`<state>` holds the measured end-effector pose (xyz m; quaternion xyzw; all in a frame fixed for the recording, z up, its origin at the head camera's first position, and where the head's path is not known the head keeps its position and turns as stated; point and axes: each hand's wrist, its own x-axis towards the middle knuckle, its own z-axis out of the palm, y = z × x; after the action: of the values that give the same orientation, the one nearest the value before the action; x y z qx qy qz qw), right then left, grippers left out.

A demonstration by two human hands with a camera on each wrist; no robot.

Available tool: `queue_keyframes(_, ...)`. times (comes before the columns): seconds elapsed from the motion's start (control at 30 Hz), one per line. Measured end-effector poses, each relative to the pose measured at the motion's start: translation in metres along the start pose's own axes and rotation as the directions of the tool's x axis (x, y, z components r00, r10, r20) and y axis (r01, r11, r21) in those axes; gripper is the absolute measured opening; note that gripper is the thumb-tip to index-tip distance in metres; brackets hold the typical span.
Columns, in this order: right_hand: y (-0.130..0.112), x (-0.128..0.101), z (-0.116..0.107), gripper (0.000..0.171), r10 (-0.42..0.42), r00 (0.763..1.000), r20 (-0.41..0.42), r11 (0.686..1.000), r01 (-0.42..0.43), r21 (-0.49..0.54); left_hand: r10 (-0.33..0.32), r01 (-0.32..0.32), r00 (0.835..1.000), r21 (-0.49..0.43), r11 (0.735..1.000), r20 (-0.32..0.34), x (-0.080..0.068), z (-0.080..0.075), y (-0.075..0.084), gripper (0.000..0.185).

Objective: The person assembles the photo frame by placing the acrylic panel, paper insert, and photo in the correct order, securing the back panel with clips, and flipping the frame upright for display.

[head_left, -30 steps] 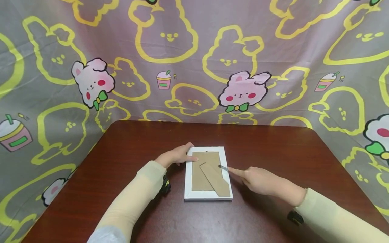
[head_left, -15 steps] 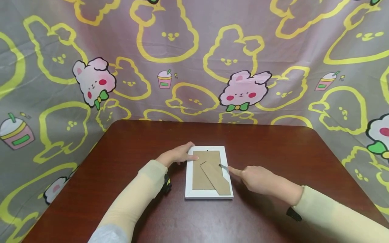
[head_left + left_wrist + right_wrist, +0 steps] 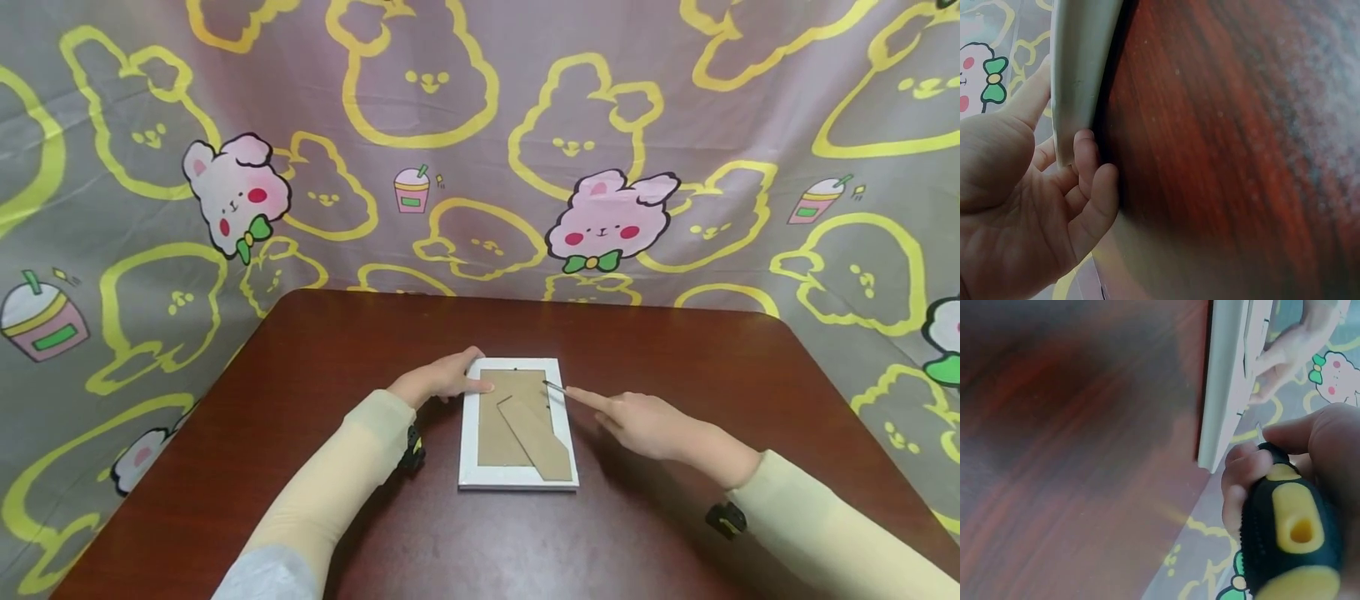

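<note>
The left hand pinches the picture frame (image 3: 469, 433) lying back side up on the table (image 3: 637, 350), the right hand (image 3: 647, 425) grips the screwdriver (image 3: 1294, 528), and that tip wants low, gentle pressure by the backing board's (image 3: 491, 433) edge!

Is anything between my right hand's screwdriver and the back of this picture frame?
Nothing visible. The screwdriver reaches over the white border to the upper right edge of the cardboard backing. The easel stand lies lower, out of the way.
</note>
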<state>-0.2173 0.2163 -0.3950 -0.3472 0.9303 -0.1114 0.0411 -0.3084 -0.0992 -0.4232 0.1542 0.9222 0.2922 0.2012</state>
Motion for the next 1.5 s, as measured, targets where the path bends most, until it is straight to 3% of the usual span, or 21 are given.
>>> queue_keyframes(0.3, 0.006, 0.017, -0.002, 0.051, -0.03, 0.992, -0.121, 0.99, 0.013, -0.142, 0.002, -0.002, 1.0, 0.01, 1.0, 0.001, -0.002, 0.002, 0.001, 0.059)
queue_keyframes(0.43, 0.011, 0.025, -0.005, 0.049, -0.022, 0.988, -0.154, 0.987, -0.003, -0.159, 0.0, 0.0, 1.0, 0.011, 1.0, 0.0, -0.002, 0.001, 0.001, 0.06)
queue_keyframes(0.67, 0.018, 0.037, -0.008, 0.057, 0.092, 0.995, -0.048, 0.994, -0.094, -0.057, 0.008, -0.008, 1.0, 0.006, 1.0, -0.005, -0.002, 0.0, 0.001, 0.059)
queue_keyframes(0.83, 0.017, 0.05, -0.01, 0.059, 0.108, 0.994, 0.009, 0.994, -0.108, -0.001, 0.008, -0.008, 1.0, 0.01, 1.0, -0.013, -0.002, 0.0, 0.002, 0.057)
queue_keyframes(1.23, 0.008, 0.066, -0.005, 0.05, 0.06, 0.996, 0.07, 0.996, -0.055, -0.073, 0.011, -0.011, 1.0, -0.005, 1.0, -0.008, -0.002, 0.002, 0.001, 0.057)
queue_keyframes(1.5, 0.004, 0.067, -0.006, 0.047, 0.078, 0.994, 0.079, 0.992, -0.07, -0.109, 0.021, -0.021, 1.0, -0.017, 1.0, -0.01, -0.003, 0.001, 0.001, 0.056)
